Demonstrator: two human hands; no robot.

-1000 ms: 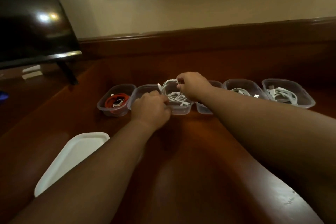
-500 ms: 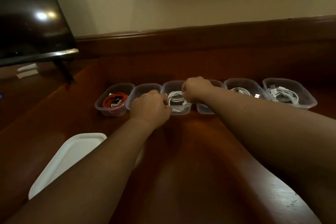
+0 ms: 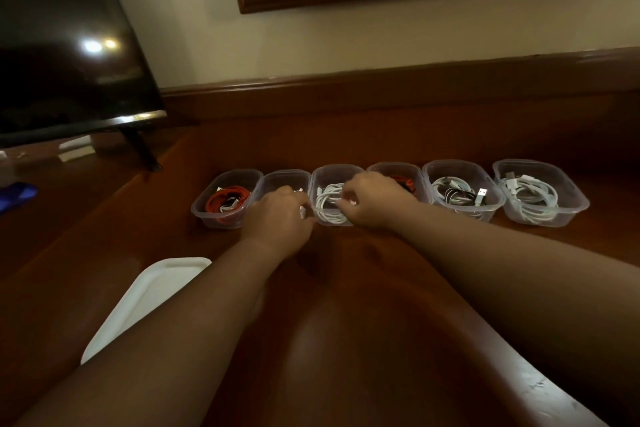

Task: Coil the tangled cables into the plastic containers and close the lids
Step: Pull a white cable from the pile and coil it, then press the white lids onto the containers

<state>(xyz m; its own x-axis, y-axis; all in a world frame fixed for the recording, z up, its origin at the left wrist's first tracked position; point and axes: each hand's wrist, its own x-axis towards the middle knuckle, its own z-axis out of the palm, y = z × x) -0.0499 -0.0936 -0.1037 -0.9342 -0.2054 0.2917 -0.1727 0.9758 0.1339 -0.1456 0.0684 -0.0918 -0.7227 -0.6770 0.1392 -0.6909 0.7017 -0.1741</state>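
Several clear plastic containers stand in a row on the wooden tabletop, all without lids. The third container (image 3: 349, 170) holds a coiled white cable (image 3: 329, 204). My right hand (image 3: 375, 201) reaches over this container from the right, and its curled fingers pinch the white cable inside. My left hand (image 3: 278, 217) curls round the container's front left rim and hides most of the second container (image 3: 287, 177). The first container (image 3: 207, 215) holds a red cable (image 3: 225, 199). The fourth container (image 3: 398, 168) shows a red cable behind my right hand.
Two more containers at the right, one (image 3: 491, 199) with white and black cables and one (image 3: 575, 204) with a white cable. A white lid (image 3: 149, 295) lies near my left forearm. A TV (image 3: 62, 45) on a stand stands at the left. A raised wooden rail (image 3: 381, 87) runs behind the containers.
The white cable stood above the third container's rim; my right hand has pushed it down inside. My left hand stays at the container's left rim.
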